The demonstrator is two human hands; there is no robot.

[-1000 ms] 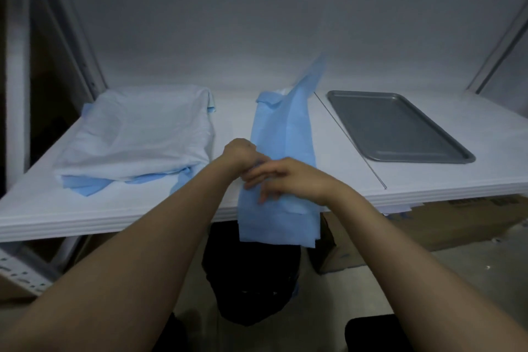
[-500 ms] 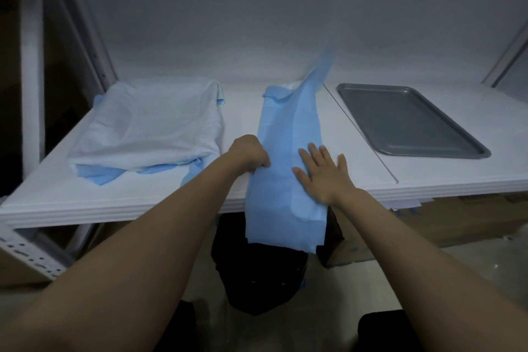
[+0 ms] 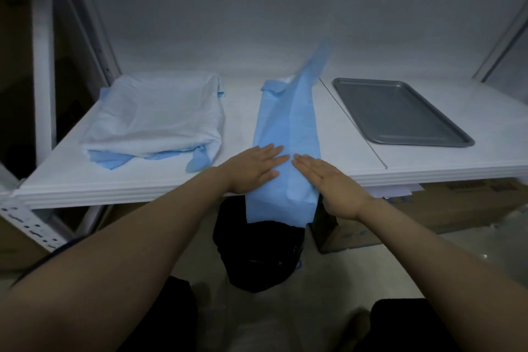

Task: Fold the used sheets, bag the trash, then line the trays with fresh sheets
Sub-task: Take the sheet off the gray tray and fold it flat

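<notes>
- Straight and together, left fingers (image 3: 271, 153) pressed flat on blue sheet (image 3: 285, 123); nothing gripped.
- Same for right fingers (image 3: 310, 164): straight, flat on that sheet, tips nearly meeting the left ones.
- On sheet's left side, left hand (image 3: 254, 170), over shelf (image 3: 143, 183); on its right side, right hand (image 3: 334, 188), heel past shelf's front edge.
- Blue sheet folded into long narrow strip, mid-shelf, running front to back; near end hanging over front edge.
- Far end lifted off shelf, blurred; bit of white behind it, too unclear to name.
- Part of sheet under both palms hidden.
- At left, pile of sheets (image 3: 154, 117), white on top, blue edges poking out below; whatever lies underneath hidden.
- At right, tray (image 3: 400, 114), grey, flat on shelf, well apart from blue sheet.
- On floor under shelf, black bag (image 3: 257, 254); top covered by hanging sheet end, outline lost in dark.
- Under shelf at right, cardboard box (image 3: 457, 206), print unreadable.
- Forearms bare, cut off at bottom edge.
</notes>
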